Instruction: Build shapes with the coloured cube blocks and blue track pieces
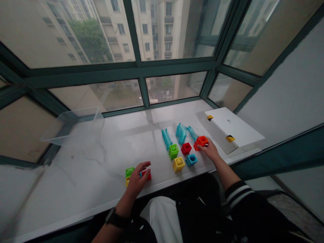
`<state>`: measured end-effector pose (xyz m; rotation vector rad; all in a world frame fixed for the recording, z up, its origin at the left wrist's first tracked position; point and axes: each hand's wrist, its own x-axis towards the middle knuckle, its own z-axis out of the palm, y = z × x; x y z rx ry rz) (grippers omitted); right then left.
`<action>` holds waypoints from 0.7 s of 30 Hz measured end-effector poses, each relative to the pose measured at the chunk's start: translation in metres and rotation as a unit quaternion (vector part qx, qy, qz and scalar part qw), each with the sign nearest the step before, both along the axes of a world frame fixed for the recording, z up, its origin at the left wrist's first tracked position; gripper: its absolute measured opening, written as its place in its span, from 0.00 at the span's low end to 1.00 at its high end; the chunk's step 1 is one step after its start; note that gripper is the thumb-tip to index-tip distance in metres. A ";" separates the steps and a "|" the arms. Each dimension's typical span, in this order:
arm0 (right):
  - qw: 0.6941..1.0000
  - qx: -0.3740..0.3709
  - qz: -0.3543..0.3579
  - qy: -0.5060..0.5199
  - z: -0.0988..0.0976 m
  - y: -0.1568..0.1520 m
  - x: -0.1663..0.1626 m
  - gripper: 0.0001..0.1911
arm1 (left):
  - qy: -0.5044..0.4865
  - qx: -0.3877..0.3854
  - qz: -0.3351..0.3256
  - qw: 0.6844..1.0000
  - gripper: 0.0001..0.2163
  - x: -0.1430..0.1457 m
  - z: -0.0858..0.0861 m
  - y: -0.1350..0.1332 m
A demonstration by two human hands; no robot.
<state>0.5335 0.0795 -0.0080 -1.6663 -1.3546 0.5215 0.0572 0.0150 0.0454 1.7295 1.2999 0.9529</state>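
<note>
Coloured plastic cube blocks lie on a white marble sill (101, 162). My left hand (138, 177) curls over a red block (146, 174) with a blue bit beside it, next to a green block (129, 171) and a yellow one (127, 181). Further right, my right hand (210, 150) grips an orange block (201, 141) with its fingers. Close by sit a red cube (186, 148), a green cube (173, 151), a yellow cube (179, 164) and a blue cube (191, 159). Behind them lie teal ribbed track pieces (181, 132).
A clear plastic bin (76, 126) stands at the back left of the sill. A white box (227, 130) with yellow-black corner tabs lies at the right. Windows with dark green frames close off the back. The sill's front edge runs just before my lap.
</note>
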 end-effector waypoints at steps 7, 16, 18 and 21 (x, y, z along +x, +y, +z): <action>1.000 -0.008 0.006 -0.024 0.001 0.000 0.001 0.34 | 0.004 -0.001 0.004 1.000 0.16 -0.004 -0.005 -0.001; 0.999 -0.014 0.019 -0.033 -0.001 0.001 0.004 0.33 | 0.010 -0.011 0.018 1.000 0.16 -0.009 -0.003 -0.003; 0.999 -0.020 0.022 -0.035 -0.001 0.000 0.004 0.33 | 0.009 -0.017 0.025 0.999 0.17 -0.011 -0.004 -0.004; 0.999 -0.028 0.021 -0.036 0.000 -0.002 0.005 0.33 | 0.005 -0.023 0.036 0.999 0.17 -0.016 -0.006 -0.005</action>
